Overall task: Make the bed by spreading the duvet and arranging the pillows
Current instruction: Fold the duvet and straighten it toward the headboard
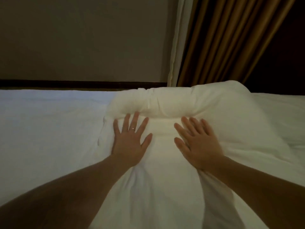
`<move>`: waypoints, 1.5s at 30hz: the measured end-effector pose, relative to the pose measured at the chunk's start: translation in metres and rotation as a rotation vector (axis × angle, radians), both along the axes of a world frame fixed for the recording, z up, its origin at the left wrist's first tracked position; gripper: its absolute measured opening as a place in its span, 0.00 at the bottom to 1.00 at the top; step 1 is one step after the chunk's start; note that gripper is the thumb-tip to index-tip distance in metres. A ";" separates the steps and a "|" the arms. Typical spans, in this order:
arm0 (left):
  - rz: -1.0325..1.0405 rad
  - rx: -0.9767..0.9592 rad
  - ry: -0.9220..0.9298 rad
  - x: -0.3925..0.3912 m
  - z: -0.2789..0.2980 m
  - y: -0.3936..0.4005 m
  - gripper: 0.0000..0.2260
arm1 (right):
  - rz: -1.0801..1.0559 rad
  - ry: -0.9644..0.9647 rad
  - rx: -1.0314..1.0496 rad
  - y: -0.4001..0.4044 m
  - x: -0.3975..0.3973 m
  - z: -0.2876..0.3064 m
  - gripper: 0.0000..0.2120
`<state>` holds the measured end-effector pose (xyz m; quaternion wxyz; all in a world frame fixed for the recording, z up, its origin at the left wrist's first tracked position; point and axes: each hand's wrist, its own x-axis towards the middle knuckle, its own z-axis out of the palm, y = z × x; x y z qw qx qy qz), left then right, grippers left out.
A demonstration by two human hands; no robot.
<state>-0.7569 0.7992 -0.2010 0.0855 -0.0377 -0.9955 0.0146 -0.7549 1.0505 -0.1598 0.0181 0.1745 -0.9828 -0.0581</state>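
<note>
Both hands lie flat with fingers spread, the left hand and the right hand set a little apart and pressing into the plump white fabric pillow, gripping nothing. The step looks like patting the pillow into shape on the white sheeted bed; next it likely needs squaring and smoothing where the cloth bunches below the wrists. Its long axis seems to run left to right, roughly along the dark wooden headboard rail behind it.
</note>
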 end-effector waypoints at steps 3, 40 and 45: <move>0.134 0.094 -0.015 0.000 -0.014 0.002 0.33 | -0.120 0.024 0.013 0.018 -0.012 -0.004 0.30; 0.020 0.499 0.151 -0.155 -0.050 0.029 0.28 | -0.172 0.017 -0.342 0.034 -0.171 -0.077 0.30; -0.143 0.113 0.109 -0.167 -0.032 0.008 0.30 | -0.094 0.100 -0.171 0.050 -0.169 -0.052 0.30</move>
